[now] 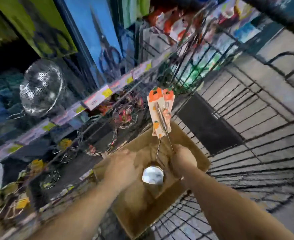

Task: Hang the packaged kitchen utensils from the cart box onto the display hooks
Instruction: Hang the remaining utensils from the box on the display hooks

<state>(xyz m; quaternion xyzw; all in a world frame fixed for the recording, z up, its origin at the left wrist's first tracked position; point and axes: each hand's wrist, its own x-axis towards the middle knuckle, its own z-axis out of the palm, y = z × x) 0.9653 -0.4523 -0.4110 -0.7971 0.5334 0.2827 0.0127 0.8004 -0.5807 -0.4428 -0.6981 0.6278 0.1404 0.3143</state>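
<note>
Reaching into the cardboard box (191, 141) in the wire cart (257, 153), we see our right hand (183, 161) closed around thin steel ladle shafts (170, 143); whether our left hand (123, 164) grips anything, we cannot tell. Packaged ladles (161, 113) stand upright from the box. Judged light, stiff, slippery on polished metal; the orange printed card sleeve offers the better hold.

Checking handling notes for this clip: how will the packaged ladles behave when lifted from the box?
The packaged ladles probably stay stiff, given thin metal shafts. The shiny bowl likely makes them bottom-heavy and swingy. The card sleeve may bend.
</note>
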